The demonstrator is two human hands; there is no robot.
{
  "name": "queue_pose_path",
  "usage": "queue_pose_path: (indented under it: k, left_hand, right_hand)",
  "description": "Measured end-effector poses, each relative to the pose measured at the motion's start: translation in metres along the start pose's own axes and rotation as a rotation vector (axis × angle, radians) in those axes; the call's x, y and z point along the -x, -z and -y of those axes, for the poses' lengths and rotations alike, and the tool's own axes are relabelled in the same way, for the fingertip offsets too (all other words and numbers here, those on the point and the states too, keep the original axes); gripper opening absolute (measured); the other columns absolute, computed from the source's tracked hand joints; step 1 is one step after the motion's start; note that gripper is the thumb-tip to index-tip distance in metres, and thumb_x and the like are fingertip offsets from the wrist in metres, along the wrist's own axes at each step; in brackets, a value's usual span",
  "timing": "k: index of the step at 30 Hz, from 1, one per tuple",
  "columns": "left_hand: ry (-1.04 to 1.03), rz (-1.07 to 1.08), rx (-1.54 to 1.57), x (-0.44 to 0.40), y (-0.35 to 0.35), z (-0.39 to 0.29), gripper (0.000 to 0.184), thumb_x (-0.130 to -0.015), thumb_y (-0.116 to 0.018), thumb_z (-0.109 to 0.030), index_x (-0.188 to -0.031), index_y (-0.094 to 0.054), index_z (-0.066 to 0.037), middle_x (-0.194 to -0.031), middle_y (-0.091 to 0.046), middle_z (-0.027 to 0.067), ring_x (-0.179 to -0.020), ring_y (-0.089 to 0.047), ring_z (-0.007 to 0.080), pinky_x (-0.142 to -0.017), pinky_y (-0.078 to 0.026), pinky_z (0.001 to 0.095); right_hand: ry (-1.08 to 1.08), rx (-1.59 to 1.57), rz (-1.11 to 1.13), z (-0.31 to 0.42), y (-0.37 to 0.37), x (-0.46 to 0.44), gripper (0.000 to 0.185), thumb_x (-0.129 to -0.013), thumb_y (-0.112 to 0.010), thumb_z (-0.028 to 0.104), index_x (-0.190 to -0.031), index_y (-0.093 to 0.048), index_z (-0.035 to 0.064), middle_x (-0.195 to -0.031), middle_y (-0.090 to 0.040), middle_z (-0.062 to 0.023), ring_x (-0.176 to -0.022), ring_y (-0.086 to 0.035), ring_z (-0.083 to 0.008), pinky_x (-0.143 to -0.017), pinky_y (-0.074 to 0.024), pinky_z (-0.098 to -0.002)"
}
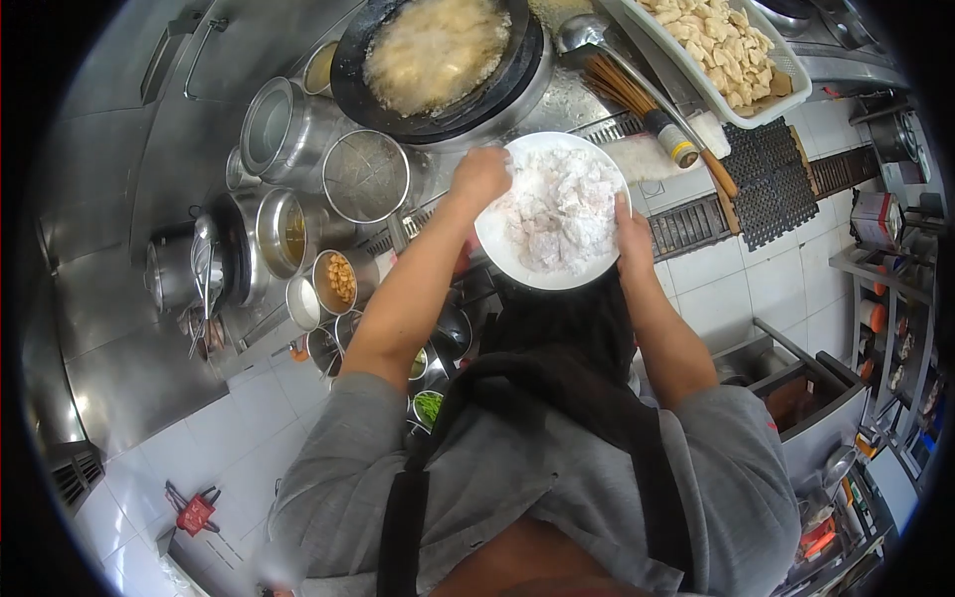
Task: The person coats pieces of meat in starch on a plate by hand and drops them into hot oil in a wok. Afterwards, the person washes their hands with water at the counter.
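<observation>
A white plate (pixel 487 234) carries a heap of pale pieces coated in white powder (pixel 562 209). My right hand (pixel 634 239) grips its right rim, thumb on the upper side. On the opposite side, my left hand (pixel 480 179) is closed at the upper left rim, its fingertips partly hidden. Just beyond the plate, a black wok (pixel 343 80) holds bubbling oil with pale food (pixel 438 55) frying in it. A round wire-mesh strainer (pixel 366 176) lies left of my left hand.
Metal pots (pixel 284 234) and a bowl of brown nuts or beans (pixel 339 279) stand at left. A ladle (pixel 585 33), a bamboo brush (pixel 617 85) and a white basket of pale pieces (pixel 718 45) are at upper right. A black perforated mat (pixel 766 179) lies below the basket.
</observation>
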State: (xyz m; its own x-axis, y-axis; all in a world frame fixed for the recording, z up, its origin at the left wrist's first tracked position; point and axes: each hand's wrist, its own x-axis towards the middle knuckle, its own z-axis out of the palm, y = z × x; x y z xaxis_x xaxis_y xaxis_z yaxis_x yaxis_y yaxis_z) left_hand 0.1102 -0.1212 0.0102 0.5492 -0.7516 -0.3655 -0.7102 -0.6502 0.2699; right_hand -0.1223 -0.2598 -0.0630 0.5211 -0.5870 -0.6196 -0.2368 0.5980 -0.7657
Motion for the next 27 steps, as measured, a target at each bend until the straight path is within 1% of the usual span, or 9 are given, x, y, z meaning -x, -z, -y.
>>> queue_pose_path:
  k: [4, 7, 15, 17, 18, 19, 22, 24, 27]
  left_hand:
    - [0.274, -0.060, -0.029, -0.008, -0.009, -0.021, 0.030, -0.070, -0.063, -0.020, -0.097, -0.070, -0.008, -0.101, -0.067, 0.0175, -0.095, -0.063, 0.0370, -0.087, -0.050, 0.0420]
    - [0.328, -0.078, -0.019, -0.014, -0.013, -0.021, 0.029, -0.071, -0.063, -0.022, -0.096, -0.070, -0.007, -0.100, -0.066, 0.0186, -0.095, -0.063, 0.0374, -0.086, -0.050, 0.0423]
    - [0.212, -0.146, 0.140, 0.027, 0.051, 0.027, 0.030, -0.074, -0.059, -0.017, -0.099, -0.068, -0.003, -0.105, -0.065, 0.0216, -0.098, -0.062, 0.0393, -0.087, -0.050, 0.0438]
    - [0.230, -0.207, 0.168, 0.032, 0.037, 0.061, 0.032, -0.074, -0.059, -0.017, -0.101, -0.067, -0.002, -0.105, -0.065, 0.0223, -0.098, -0.062, 0.0402, -0.088, -0.050, 0.0440]
    - [0.280, -0.113, -0.016, 0.031, 0.014, 0.086, 0.035, -0.074, -0.060, -0.017, -0.105, -0.065, -0.002, -0.107, -0.064, 0.0226, -0.100, -0.061, 0.0404, -0.089, -0.049, 0.0439]
    - [0.329, -0.017, -0.197, 0.035, 0.010, 0.088, 0.039, -0.074, -0.060, -0.017, -0.110, -0.063, -0.001, -0.109, -0.063, 0.0228, -0.101, -0.060, 0.0405, -0.090, -0.049, 0.0438]
    - [0.343, -0.063, -0.046, 0.041, 0.031, 0.052, 0.043, -0.074, -0.059, -0.011, -0.116, -0.059, 0.000, -0.117, -0.060, 0.0235, -0.106, -0.058, 0.0391, -0.094, -0.047, 0.0434]
    - [0.025, -0.282, 0.064, 0.037, 0.014, 0.037, 0.043, -0.073, -0.057, -0.004, -0.116, -0.060, 0.000, -0.123, -0.056, 0.0240, -0.114, -0.055, 0.0365, -0.098, -0.043, 0.0418]
    - [-0.227, -0.317, 0.060, 0.018, 0.002, -0.015, 0.048, -0.071, -0.060, -0.002, -0.119, -0.058, -0.004, -0.122, -0.055, 0.0220, -0.118, -0.051, 0.0337, -0.099, -0.042, 0.0403]
  right_hand:
    - [-0.017, -0.013, -0.002, 0.001, -0.001, -0.001, 0.059, -0.092, -0.056, 0.043, -0.119, -0.057, -0.0094, -0.109, -0.063, -0.0161, -0.097, -0.058, -0.0192, -0.087, -0.0445, -0.0310]
    - [-0.008, 0.040, -0.024, 0.007, -0.003, 0.005, 0.059, -0.092, -0.056, 0.043, -0.118, -0.058, -0.0093, -0.108, -0.064, -0.0158, -0.096, -0.059, -0.0188, -0.086, -0.0449, -0.0307]
    - [0.001, 0.045, -0.019, 0.015, -0.005, 0.009, 0.058, -0.092, -0.056, 0.043, -0.117, -0.059, -0.0091, -0.108, -0.064, -0.0166, -0.095, -0.059, -0.0186, -0.086, -0.0452, -0.0301]
    - [0.001, 0.030, -0.013, 0.010, -0.004, 0.002, 0.058, -0.092, -0.056, 0.044, -0.117, -0.059, -0.0092, -0.108, -0.064, -0.0167, -0.095, -0.059, -0.0188, -0.086, -0.0452, -0.0302]
    - [-0.004, 0.017, -0.011, 0.006, -0.004, 0.001, 0.059, -0.092, -0.056, 0.044, -0.117, -0.059, -0.0094, -0.108, -0.064, -0.0169, -0.096, -0.059, -0.0191, -0.086, -0.0451, -0.0302]
    - [-0.006, 0.021, -0.006, 0.003, -0.003, 0.002, 0.059, -0.092, -0.056, 0.044, -0.117, -0.059, -0.0094, -0.108, -0.064, -0.0169, -0.096, -0.059, -0.0191, -0.086, -0.0451, -0.0302]
    - [-0.007, 0.056, -0.012, 0.001, 0.000, -0.005, 0.060, -0.092, -0.056, 0.045, -0.117, -0.058, -0.0102, -0.108, -0.064, -0.0174, -0.097, -0.059, -0.0201, -0.087, -0.0449, -0.0308]
    - [-0.007, 0.042, -0.010, -0.007, 0.002, -0.010, 0.061, -0.092, -0.056, 0.044, -0.117, -0.057, -0.0109, -0.109, -0.064, -0.0180, -0.097, -0.059, -0.0211, -0.088, -0.0446, -0.0311]
    - [-0.026, 0.060, -0.040, -0.003, -0.001, -0.008, 0.061, -0.091, -0.057, 0.044, -0.116, -0.058, -0.0111, -0.109, -0.064, -0.0183, -0.097, -0.059, -0.0216, -0.088, -0.0444, -0.0312]
